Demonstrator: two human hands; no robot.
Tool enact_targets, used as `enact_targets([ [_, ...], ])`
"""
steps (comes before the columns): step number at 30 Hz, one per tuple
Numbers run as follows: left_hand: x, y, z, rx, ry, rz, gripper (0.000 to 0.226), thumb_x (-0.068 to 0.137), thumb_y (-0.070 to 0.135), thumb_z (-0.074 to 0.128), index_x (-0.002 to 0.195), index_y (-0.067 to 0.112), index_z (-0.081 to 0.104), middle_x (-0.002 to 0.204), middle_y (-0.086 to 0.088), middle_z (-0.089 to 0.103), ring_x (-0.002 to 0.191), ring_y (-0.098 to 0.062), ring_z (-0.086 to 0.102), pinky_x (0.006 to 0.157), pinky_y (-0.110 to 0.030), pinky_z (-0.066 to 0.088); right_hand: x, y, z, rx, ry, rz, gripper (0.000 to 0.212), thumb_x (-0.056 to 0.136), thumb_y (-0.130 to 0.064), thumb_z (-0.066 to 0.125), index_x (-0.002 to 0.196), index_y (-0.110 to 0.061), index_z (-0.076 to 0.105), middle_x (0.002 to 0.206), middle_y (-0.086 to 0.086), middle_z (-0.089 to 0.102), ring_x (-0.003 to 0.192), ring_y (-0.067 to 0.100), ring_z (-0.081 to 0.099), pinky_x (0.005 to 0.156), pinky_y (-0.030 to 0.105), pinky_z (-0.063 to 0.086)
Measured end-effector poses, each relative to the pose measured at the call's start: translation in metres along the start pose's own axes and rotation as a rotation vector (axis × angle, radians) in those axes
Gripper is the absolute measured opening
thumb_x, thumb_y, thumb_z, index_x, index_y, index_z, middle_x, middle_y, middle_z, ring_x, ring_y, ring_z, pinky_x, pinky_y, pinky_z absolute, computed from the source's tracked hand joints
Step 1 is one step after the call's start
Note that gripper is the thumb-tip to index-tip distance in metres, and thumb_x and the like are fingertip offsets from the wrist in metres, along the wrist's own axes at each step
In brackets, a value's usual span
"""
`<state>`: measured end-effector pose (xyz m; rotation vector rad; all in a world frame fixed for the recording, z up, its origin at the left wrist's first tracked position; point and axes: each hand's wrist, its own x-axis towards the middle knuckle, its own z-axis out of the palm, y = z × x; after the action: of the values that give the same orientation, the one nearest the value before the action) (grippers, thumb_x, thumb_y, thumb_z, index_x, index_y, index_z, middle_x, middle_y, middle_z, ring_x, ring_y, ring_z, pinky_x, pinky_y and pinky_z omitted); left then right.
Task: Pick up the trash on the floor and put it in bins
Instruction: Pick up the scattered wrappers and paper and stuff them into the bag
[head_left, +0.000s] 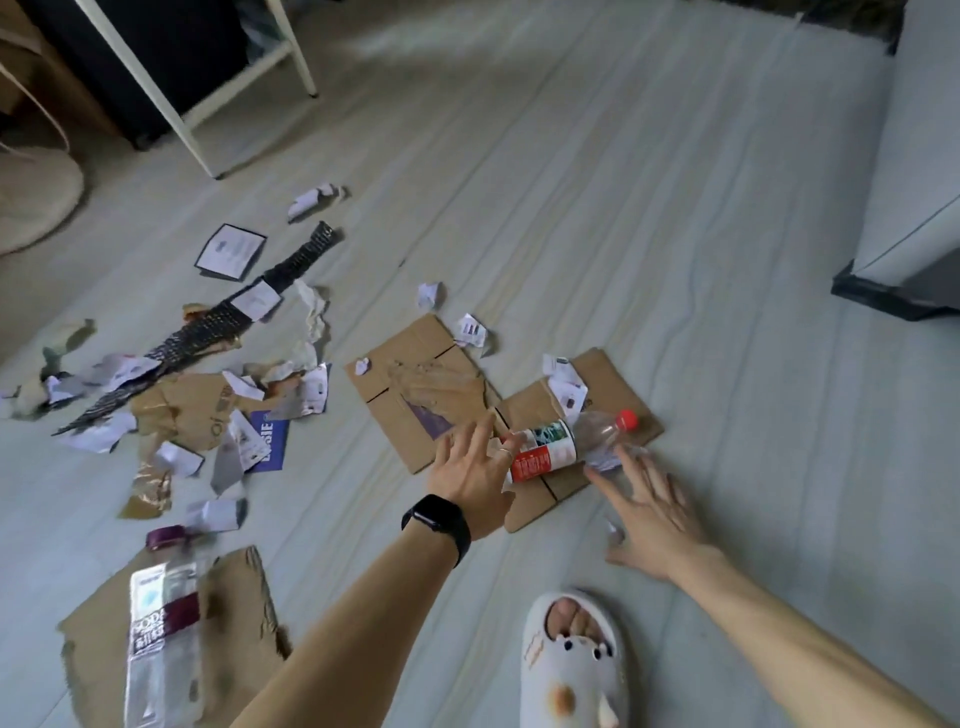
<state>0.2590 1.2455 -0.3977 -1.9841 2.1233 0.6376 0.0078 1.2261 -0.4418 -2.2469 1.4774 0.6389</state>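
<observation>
- Head view, landmark: clear plastic bottle (566, 444) with red cap and red-and-white label, lying on its side on the floor (675, 234), across two flattened cardboard pieces.
- Left hand (475, 475) just left of the bottle's base, fingers spread, fingertips at or touching the label end; no firm hold visible; black wristband (436, 525) on that wrist.
- Right hand (652, 512) just below and right of the bottle's neck, wide open, fingers splayed, holding nothing.
- Flat cardboard sheet (415, 384) left of and above the bottle, small crumpled paper bits on and around it.
- Second cardboard piece (608, 379) under and behind the bottle.
- Further left of the bottle: scatter of torn paper (244, 447), brown paper scraps, a blue card, and a long black mesh strip (218, 322).
- Far lower left of the bottle: another clear bottle (161, 634) with a purple cap, lying on torn cardboard.
- Below the bottle: white slipper (571, 670) on a foot.
- Well above and left of the bottle: white furniture legs (202, 150).
</observation>
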Motion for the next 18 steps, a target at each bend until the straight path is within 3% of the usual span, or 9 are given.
enact_targets([
  [2,0.015,0.008,0.013,0.032,-0.007,0.028,0.080,0.092,0.043,0.057,0.154,0.036,0.007,0.162,-0.010,0.003,0.148,-0.032,0.008,0.118,-0.053,0.014,0.007,0.007,0.016,0.076,0.022,-0.020,0.095,0.080,-0.048,0.069,0.154,-0.040,0.011,0.162,-0.002,-0.011,0.148,0.026,0.004,0.119,0.041,0.023],
  [4,0.022,0.011,0.025,0.032,-0.006,0.013,0.079,0.093,0.044,0.056,0.154,0.034,0.007,0.158,-0.009,0.022,0.143,-0.030,0.022,0.115,-0.048,0.024,0.010,0.011,0.031,0.166,0.074,-0.035,0.082,0.084,-0.040,0.071,0.153,-0.033,0.028,0.157,0.000,0.018,0.140,0.027,0.026,0.112,0.039,0.035],
  [7,0.014,0.011,0.034,-0.032,0.030,-0.050,0.074,0.093,0.043,0.055,0.153,0.027,0.014,0.144,-0.007,0.040,0.127,-0.030,0.043,0.102,-0.041,0.039,0.009,0.011,0.050,0.182,0.240,-0.096,0.051,0.082,-0.018,0.074,0.131,-0.023,0.060,0.119,0.003,0.056,0.103,0.032,0.058,0.084,0.042,0.055],
  [10,-0.010,0.004,0.034,-0.169,0.096,-0.137,0.068,0.093,0.043,0.055,0.149,0.025,0.022,0.135,-0.006,0.041,0.115,-0.031,0.050,0.092,-0.041,0.047,-0.001,0.003,0.063,0.190,0.287,-0.030,0.042,0.082,-0.007,0.068,0.121,-0.023,0.064,0.107,0.004,0.059,0.090,0.031,0.062,0.069,0.039,0.055],
  [14,-0.063,-0.035,0.037,-0.114,0.051,-0.214,0.070,0.088,0.037,0.060,0.148,0.026,0.024,0.133,-0.006,0.041,0.104,-0.030,0.053,0.085,-0.039,0.049,-0.014,-0.015,0.068,0.362,0.281,0.117,0.042,0.084,0.002,0.059,0.119,-0.021,0.065,0.117,0.005,0.060,0.103,0.029,0.060,0.084,0.036,0.051],
  [18,-0.110,-0.084,0.040,0.037,-0.099,-0.311,0.077,0.086,0.029,0.057,0.152,0.027,0.016,0.137,-0.003,0.039,0.113,-0.028,0.049,0.092,-0.038,0.045,-0.016,-0.034,0.055,0.570,0.339,0.230,0.034,0.087,0.001,0.059,0.113,-0.019,0.070,0.114,0.009,0.066,0.102,0.031,0.063,0.085,0.034,0.050],
])
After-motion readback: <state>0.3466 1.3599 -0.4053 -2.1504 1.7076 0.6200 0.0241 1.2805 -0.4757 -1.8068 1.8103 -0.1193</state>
